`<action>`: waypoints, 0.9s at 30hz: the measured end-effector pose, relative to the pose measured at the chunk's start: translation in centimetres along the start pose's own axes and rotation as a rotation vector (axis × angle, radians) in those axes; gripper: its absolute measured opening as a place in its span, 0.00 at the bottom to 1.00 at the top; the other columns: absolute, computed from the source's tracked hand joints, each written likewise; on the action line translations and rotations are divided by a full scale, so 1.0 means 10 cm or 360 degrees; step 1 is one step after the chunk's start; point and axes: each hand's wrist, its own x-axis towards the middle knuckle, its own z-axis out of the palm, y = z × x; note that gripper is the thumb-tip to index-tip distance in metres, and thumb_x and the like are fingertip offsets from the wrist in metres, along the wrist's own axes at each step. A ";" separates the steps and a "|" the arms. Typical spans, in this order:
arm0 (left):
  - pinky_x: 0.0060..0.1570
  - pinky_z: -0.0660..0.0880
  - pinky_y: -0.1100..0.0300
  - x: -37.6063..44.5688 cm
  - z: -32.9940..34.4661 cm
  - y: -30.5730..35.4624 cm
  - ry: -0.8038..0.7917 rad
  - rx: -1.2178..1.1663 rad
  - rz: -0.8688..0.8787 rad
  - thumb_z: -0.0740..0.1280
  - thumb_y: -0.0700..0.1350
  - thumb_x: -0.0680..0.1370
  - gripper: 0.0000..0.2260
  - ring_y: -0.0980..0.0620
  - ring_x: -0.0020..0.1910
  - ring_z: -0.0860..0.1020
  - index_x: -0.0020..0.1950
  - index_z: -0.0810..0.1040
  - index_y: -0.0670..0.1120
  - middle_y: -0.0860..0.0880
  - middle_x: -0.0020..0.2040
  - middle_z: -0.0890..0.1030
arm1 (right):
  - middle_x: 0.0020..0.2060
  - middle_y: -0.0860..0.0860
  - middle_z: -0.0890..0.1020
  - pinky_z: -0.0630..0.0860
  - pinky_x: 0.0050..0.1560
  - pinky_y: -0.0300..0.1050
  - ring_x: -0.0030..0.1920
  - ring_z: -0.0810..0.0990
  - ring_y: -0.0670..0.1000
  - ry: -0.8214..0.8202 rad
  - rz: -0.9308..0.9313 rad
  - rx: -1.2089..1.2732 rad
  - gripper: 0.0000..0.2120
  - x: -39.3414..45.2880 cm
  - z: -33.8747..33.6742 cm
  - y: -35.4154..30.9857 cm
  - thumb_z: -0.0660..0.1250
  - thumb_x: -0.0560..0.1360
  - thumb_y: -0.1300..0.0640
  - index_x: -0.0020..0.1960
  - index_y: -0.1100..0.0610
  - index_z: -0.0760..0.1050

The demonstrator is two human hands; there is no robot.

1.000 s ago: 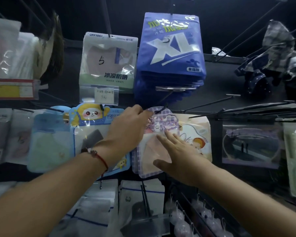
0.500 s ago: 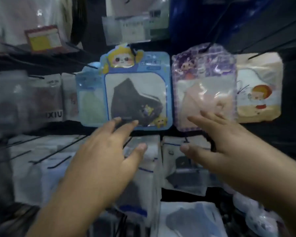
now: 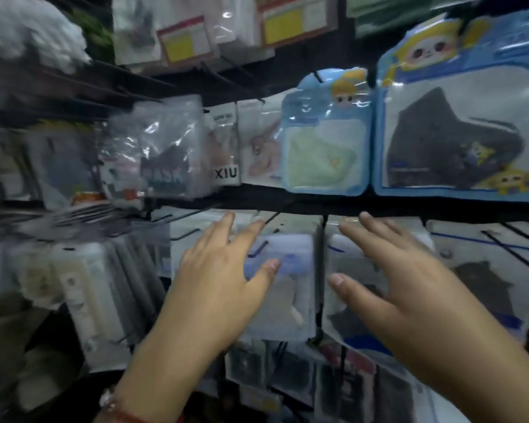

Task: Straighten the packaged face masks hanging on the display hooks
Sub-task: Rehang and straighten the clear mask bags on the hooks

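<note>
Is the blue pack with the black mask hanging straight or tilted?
Tilted. The blue pack leans, its bottom edge sloping down to the right. Both hands are lower down, off it.

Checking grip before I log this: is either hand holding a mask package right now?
No: the left hand and right hand are both spread open, fingers extended, gripping nothing.

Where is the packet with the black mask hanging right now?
The black mask packet hangs at the upper right, beside the green mask packet, on the row above both hands.
</note>
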 end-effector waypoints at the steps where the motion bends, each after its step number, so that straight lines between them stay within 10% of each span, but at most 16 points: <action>1: 0.76 0.53 0.53 0.00 -0.05 -0.19 -0.0005 0.0011 -0.0015 0.55 0.67 0.79 0.28 0.54 0.80 0.51 0.78 0.54 0.66 0.59 0.81 0.46 | 0.77 0.35 0.43 0.45 0.75 0.41 0.77 0.43 0.40 0.0013 0.0016 0.0002 0.33 0.05 0.10 -0.14 0.56 0.77 0.35 0.77 0.35 0.46; 13: 0.76 0.54 0.52 0.00 -0.53 -2.25 0.0080 -0.0130 -0.0153 0.56 0.66 0.80 0.29 0.56 0.80 0.47 0.78 0.50 0.67 0.62 0.80 0.42 | 0.77 0.34 0.47 0.47 0.77 0.45 0.77 0.43 0.39 0.0143 -0.0252 0.0286 0.31 0.79 1.57 -2.08 0.60 0.77 0.37 0.77 0.35 0.51; 27: 0.67 0.62 0.63 0.72 -0.40 -2.88 0.0236 -0.0964 -0.0002 0.66 0.58 0.79 0.22 0.65 0.72 0.63 0.72 0.67 0.67 0.68 0.73 0.64 | 0.67 0.35 0.70 0.69 0.49 0.31 0.58 0.71 0.33 0.0481 0.0059 0.0844 0.28 1.55 1.77 -2.00 0.67 0.75 0.44 0.73 0.34 0.62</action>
